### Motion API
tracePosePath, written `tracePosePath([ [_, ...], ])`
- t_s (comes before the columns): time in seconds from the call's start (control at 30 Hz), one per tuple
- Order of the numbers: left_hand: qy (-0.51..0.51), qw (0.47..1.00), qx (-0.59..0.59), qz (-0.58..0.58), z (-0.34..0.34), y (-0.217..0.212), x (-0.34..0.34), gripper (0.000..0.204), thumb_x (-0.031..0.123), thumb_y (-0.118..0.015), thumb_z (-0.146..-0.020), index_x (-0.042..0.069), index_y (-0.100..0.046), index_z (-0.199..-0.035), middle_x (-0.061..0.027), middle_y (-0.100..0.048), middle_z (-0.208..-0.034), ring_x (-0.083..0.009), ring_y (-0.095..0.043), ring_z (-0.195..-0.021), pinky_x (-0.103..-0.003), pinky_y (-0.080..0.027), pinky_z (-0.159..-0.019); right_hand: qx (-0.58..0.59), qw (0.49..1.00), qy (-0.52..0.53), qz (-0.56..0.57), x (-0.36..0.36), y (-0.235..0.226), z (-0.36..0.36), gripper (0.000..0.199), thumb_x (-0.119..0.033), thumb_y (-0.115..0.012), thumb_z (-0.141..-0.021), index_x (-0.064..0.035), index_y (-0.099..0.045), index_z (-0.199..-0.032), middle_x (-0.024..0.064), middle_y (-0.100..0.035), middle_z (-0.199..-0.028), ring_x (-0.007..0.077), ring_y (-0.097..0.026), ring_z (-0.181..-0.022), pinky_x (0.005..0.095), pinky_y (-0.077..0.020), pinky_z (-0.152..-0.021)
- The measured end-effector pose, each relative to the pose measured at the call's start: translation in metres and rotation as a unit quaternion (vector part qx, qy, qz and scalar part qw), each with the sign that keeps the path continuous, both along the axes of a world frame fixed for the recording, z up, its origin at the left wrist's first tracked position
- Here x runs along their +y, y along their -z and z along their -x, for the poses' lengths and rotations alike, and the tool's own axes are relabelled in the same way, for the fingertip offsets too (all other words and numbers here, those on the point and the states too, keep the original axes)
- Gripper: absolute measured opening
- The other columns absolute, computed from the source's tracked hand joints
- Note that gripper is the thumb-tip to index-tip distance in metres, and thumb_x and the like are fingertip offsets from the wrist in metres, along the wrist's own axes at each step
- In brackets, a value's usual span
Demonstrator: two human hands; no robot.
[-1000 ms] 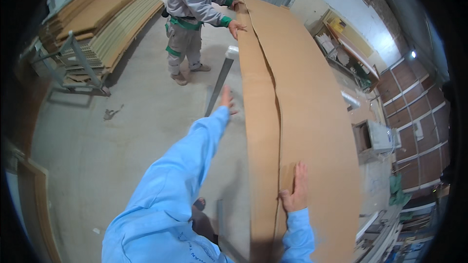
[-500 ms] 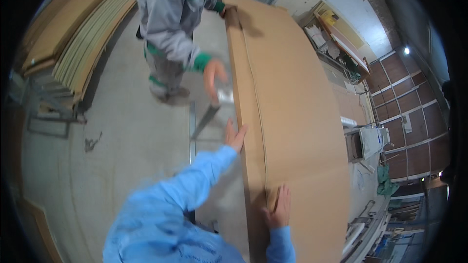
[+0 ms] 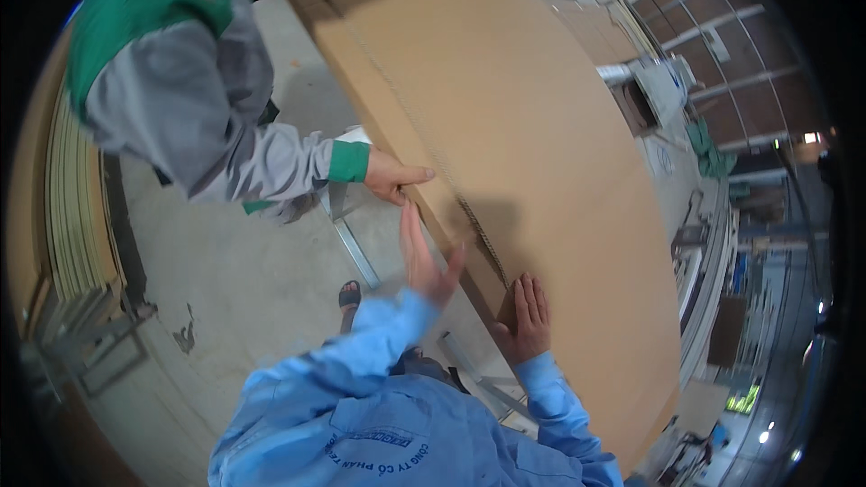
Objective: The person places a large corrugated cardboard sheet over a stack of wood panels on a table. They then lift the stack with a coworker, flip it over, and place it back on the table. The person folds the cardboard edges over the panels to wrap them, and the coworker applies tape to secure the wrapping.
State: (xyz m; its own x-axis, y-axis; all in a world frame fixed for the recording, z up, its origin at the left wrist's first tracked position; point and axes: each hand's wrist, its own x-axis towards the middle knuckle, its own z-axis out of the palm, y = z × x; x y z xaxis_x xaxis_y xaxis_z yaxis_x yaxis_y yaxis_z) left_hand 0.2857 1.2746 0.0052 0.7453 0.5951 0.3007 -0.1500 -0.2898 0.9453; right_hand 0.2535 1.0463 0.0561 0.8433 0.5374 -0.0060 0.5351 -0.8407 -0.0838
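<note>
A grey concrete floor lies below the left hand. The large brown cardboard sheet stretches ahead of both hands. The left hand presses flat on its edge, the right hand flat on top, neither clenched. A co-worker's hand grips the edge just beyond.

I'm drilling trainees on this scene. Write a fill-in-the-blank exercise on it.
1. Both hands rest on a large brown ____ sheet.
2. The right hand lies ____ on top, fingers together.
3. The left hand meets the sheet's ____.
4. The co-worker's hand has a sleeve with a ____ cuff.

Missing words: cardboard; flat; edge; green
</note>
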Motion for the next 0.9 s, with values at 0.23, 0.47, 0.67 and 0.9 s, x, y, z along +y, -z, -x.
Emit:
tracePosePath([
  [0.23,0.259,0.862,-0.070,-0.431,-0.029,0.008,-0.017,0.044,0.021,-0.057,-0.075,0.006,-0.058,-0.116,-0.0144,-0.046,-0.136,-0.0338,-0.038,-0.130,-0.052,-0.028,-0.105,0.027,0.995,0.059,-0.071,-0.017,0.019,0.047,0.086,-0.044,-0.069,-0.074,-0.0057,-0.031,-0.142,0.0142,-0.030,-0.148,0.0349,-0.024,-0.138,0.0490,-0.0185,-0.111],
  [0.47,0.350,0.837,-0.125,-0.402,-0.012,-0.024,-0.091,0.037,0.023,-0.049,-0.086,0.004,-0.059,-0.117,-0.0143,-0.058,-0.122,-0.0341,-0.050,-0.119,-0.046,-0.034,-0.101,-0.035,0.989,0.141,-0.041,-0.103,0.002,0.072,0.094,-0.063,-0.060,-0.071,-0.0069,-0.032,-0.142,0.0143,-0.029,-0.148,0.0330,-0.021,-0.139,0.0531,-0.0148,-0.112],
  [0.67,0.488,0.723,-0.112,-0.476,0.046,-0.042,-0.201,0.041,0.018,-0.052,-0.085,0.000,-0.054,-0.122,-0.0204,-0.053,-0.127,-0.0388,-0.047,-0.121,-0.045,-0.036,-0.101,-0.401,0.855,0.298,-0.137,-0.186,0.059,0.172,0.046,-0.039,-0.038,-0.095,-0.0084,-0.052,-0.126,0.0121,-0.048,-0.136,0.0289,-0.039,-0.131,0.0496,-0.0210,-0.111],
  [0.9,0.618,0.539,-0.137,-0.556,0.098,-0.027,-0.344,0.058,0.026,-0.054,-0.087,-0.003,-0.039,-0.134,-0.0235,-0.033,-0.143,-0.0383,-0.028,-0.135,-0.049,-0.021,-0.109,-0.321,0.834,0.417,-0.166,-0.264,0.024,0.257,0.048,-0.037,-0.038,-0.095,-0.0078,-0.046,-0.133,0.0130,-0.043,-0.139,0.0293,-0.040,-0.129,0.0467,-0.0272,-0.109],
])
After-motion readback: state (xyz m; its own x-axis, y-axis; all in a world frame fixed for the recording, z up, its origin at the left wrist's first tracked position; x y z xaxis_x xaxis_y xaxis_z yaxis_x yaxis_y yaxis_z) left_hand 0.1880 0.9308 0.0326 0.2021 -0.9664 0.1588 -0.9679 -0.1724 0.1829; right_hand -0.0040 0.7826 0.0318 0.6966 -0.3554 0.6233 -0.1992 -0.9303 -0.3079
